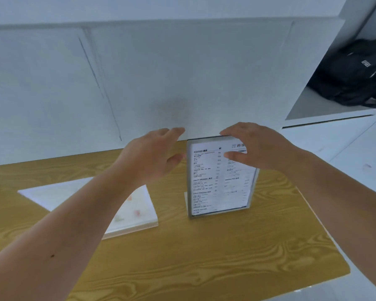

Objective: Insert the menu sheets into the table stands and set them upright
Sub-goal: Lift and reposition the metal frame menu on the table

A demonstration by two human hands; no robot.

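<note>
The clear acrylic table stand with a printed white menu sheet inside [220,179] is standing upright on the yellow wood-grain bench [182,257], near its far edge, its printed face turned towards the person, so the sheet appears to be already seated in this one. The right hand [254,146] is resting over the stand's top right corner, fingers [232,156] lying across the front pane and the thumb seemingly curling over the top edge; this looks like a light steadying hold, keeping the tall narrow frame from tipping while its foot is settling on the bench. The left hand [154,155] is hovering just beside the stand's left edge with fingers spread and relaxed, gripping nothing and apparently not touching the frame, probably placed there to catch or square the stand if it leans that way.

To the left, partly under the left forearm, a second flat white stand or sheet with faint coloured pictures [137,211] is lying face up on the bench, well apart from the upright one; judging by the task, it is waiting its turn. A black backpack [356,72] is sitting on a white ledge at upper right
</note>
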